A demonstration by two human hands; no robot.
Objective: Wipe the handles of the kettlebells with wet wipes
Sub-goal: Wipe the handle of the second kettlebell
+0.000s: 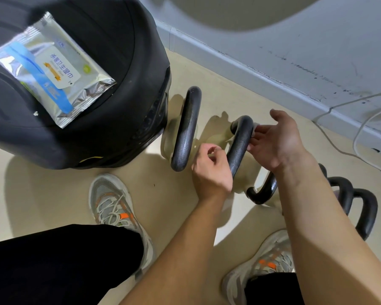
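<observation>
Right hand (277, 139) covering wipe (254, 129), handle (240, 142) part-hidden

The handles (186, 128) are dark metal, faintly pitted, with a dull sheen along their curves. The pack (53, 69) is crinkled silver foil, glossy, with a smooth printed label. The black bulk (123, 62) is matt, perhaps rubber; it is too blurred to tell. The floor (53, 190) is smooth beige with a soft shine. The skirting (273, 80) is grey paint, scuffed. The shoes (117, 205) are grey mesh cloth, and the trousers (53, 265) are matt black cloth. The cables (357, 133) are smooth white plastic.
</observation>
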